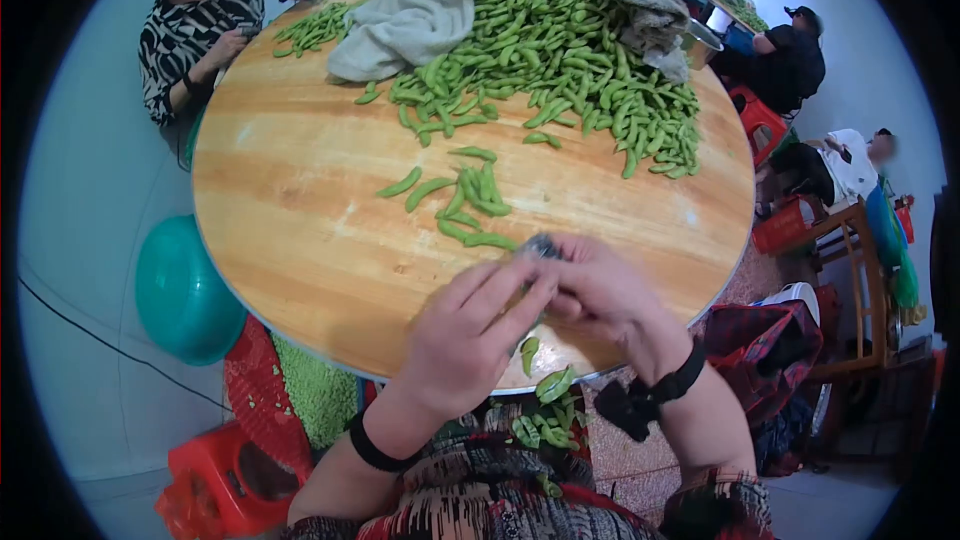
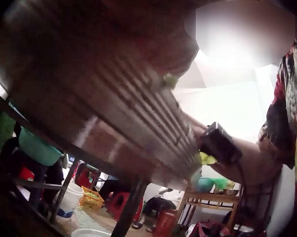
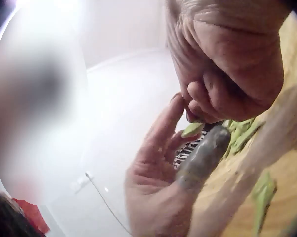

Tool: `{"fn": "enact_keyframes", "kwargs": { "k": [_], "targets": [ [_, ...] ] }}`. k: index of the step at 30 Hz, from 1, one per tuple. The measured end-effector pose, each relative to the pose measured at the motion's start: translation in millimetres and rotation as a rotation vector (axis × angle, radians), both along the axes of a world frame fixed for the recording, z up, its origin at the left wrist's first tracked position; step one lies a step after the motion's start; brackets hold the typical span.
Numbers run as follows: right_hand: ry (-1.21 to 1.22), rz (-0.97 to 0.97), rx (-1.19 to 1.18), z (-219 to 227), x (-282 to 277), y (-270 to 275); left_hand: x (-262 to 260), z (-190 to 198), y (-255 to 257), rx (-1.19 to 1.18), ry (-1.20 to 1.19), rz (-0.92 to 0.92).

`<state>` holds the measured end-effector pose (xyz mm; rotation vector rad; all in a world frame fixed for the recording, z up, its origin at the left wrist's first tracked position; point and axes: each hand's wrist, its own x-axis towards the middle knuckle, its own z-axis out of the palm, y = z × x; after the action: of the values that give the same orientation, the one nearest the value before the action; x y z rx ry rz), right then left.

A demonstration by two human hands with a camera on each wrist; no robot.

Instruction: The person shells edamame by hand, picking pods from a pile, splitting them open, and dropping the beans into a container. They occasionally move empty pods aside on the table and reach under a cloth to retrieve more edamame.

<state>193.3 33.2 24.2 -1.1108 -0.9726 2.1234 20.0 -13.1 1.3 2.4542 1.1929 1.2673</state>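
Note:
Both hands meet over the near edge of a round wooden table (image 1: 300,180). Between their fingertips is a small green edamame pod (image 3: 193,129), largely hidden by the fingers. The left hand (image 1: 460,345) pinches at it from the left; a grey cover (image 3: 203,154) wraps its thumb. From the right, the curled right hand (image 1: 605,290) holds the pod too, its fingers folded in toward the palm. Just beyond the hands lies a small group of loose pods (image 1: 470,190). Another pod (image 1: 529,355) rests near the table edge below them.
A large heap of pods (image 1: 540,30) with grey cloths (image 1: 410,30) covers the far side. Pod hulls (image 1: 550,425) lie on the lap. Left of the seat are a teal basin (image 1: 185,290), shelled beans (image 1: 318,395) and a red stool (image 1: 225,485). Another person (image 1: 210,20) sits across.

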Motion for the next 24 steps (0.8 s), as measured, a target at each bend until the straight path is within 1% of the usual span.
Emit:
{"fn": "enact_keyframes", "kwargs": {
  "k": [1, 2, 3, 4, 5, 6, 8, 9, 10, 12, 14, 17, 20, 22, 23, 24],
  "targets": [
    [0.098, -0.031, -0.057, -5, 2, -5, 1, -2, 2, 0.087, -0.004, -0.088],
    [0.196, -0.06, -0.111, -7, 3, -10, 1, -2, 4, 0.104, -0.011, -0.097],
    [0.192, -0.07, -0.097, -6, 6, -12, -1, -3, 6, 0.096, -0.075, -0.128],
    [0.25, -0.061, -0.12, -5, 9, -15, -1, -4, 5, 0.082, -0.136, -0.158],
    [0.31, -0.047, -0.146, -5, 11, -17, 2, -9, 3, 0.003, -0.21, -0.076],
    [0.312, -0.048, -0.144, -5, 9, -20, 3, -12, 5, 0.005, -0.208, -0.078],
    [-0.059, -0.1, 0.297, -6, 2, -27, 1, -13, 5, -0.466, -0.803, -0.026],
    [-0.024, -0.057, 0.296, -6, 1, -32, 3, -14, 5, -0.702, -1.036, -0.056],
    [-0.014, -0.045, 0.281, -7, 0, -36, 5, -16, 4, -0.707, -1.034, -0.034],
    [-0.01, 0.098, 0.277, -10, 0, -39, 6, -21, 2, -0.915, -1.341, -0.178],
    [0.008, 0.103, 0.268, -14, -2, -39, 5, -23, 0, -0.926, -1.339, -0.136],
    [0.042, 0.17, 0.248, -14, 0, -37, 5, -17, 1, -0.922, -1.341, -0.159],
    [0.093, 0.156, 0.209, -14, 0, -35, 6, -16, 1, -0.931, -1.329, -0.138],
    [0.113, 0.15, 0.165, -16, 1, -35, 8, -17, 1, -0.936, -1.295, -0.083],
    [0.114, 0.157, 0.164, -17, 1, -36, 8, -20, 0, -0.932, -1.298, -0.077],
    [0.041, 0.149, 0.254, -18, 1, -37, 9, -26, -2, -0.899, -1.221, -0.024]
  ]
}}
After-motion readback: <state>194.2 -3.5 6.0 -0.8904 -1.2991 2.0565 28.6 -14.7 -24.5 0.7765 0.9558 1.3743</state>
